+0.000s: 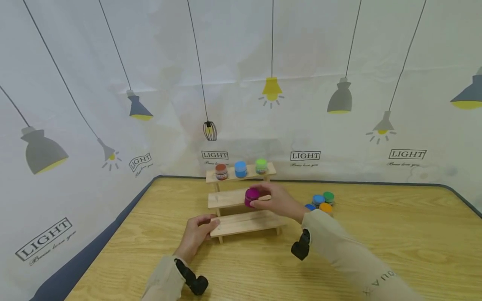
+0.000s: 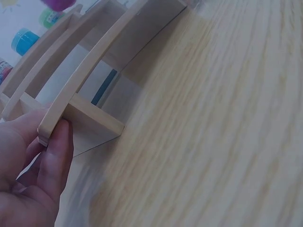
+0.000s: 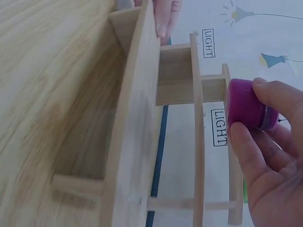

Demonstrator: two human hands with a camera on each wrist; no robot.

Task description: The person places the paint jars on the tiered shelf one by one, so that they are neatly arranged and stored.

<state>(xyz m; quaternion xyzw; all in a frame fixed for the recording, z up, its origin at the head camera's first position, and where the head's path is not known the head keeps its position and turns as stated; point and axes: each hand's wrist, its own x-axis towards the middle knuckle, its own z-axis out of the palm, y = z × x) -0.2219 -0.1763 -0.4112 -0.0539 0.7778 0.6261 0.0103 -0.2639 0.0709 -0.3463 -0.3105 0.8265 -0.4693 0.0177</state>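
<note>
A small purple paint jar point(image 1: 251, 197) is pinched between the thumb and fingers of my right hand point(image 1: 276, 201), over the middle step of a three-step wooden stand point(image 1: 244, 223). In the right wrist view the purple jar point(image 3: 246, 104) shows tilted sideways against the steps. My left hand point(image 1: 197, 232) grips the left end of the lowest step; in the left wrist view its thumb and fingers point(image 2: 59, 156) close on that board's corner. Along the top step stand a brown-red jar point(image 1: 221, 172), a blue jar point(image 1: 240, 169) and a light green jar point(image 1: 261, 166).
Right of the stand, partly behind my right forearm, several more jars stand on the wooden table point(image 1: 395, 242): a blue jar point(image 1: 318, 200), a green jar point(image 1: 329, 197) and an orange jar point(image 1: 326, 208) among them. A lamp-printed backdrop point(image 1: 241, 104) rises behind the table's far edge.
</note>
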